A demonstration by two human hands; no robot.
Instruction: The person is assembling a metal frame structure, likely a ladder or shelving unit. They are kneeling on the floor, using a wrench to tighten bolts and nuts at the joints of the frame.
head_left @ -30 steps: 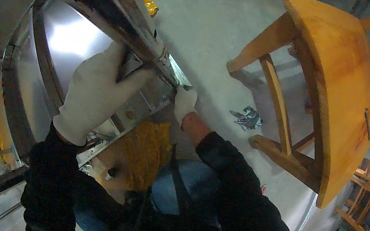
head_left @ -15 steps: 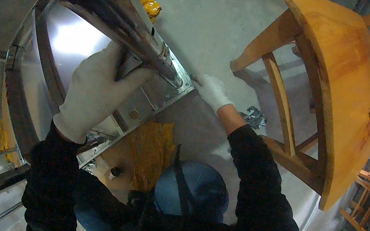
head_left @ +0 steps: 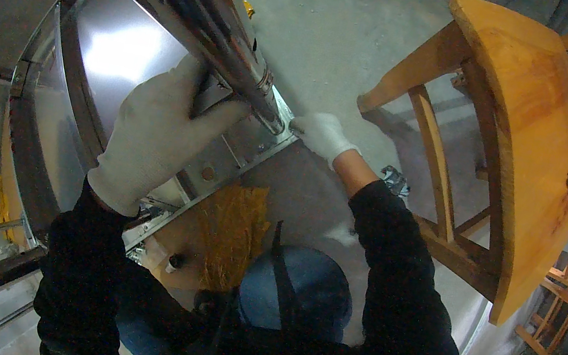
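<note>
My left hand point(head_left: 154, 136), in a white glove, is closed around a dark bracket of a metal frame point(head_left: 226, 160), just under a shiny steel tube point(head_left: 211, 28) that runs from the upper left toward the middle. My right hand point(head_left: 321, 137), also gloved, is curled at the lower end of that tube, with its fingertips against the frame's corner. What those fingers hold is hidden. Both black sleeves come up from the lower edge.
A wooden table point(head_left: 533, 145) lies tipped on its side at the right, over a grey concrete floor point(head_left: 326, 25). A dark small tool point(head_left: 395, 182) lies on the floor by my right forearm. An orange-brown piece point(head_left: 232, 233) sits below the frame, above my blue knee point(head_left: 294, 293).
My right hand has slid right along the frame to the tube's end. The left hand has kept its grip. The tube now fills more of the upper left.
</note>
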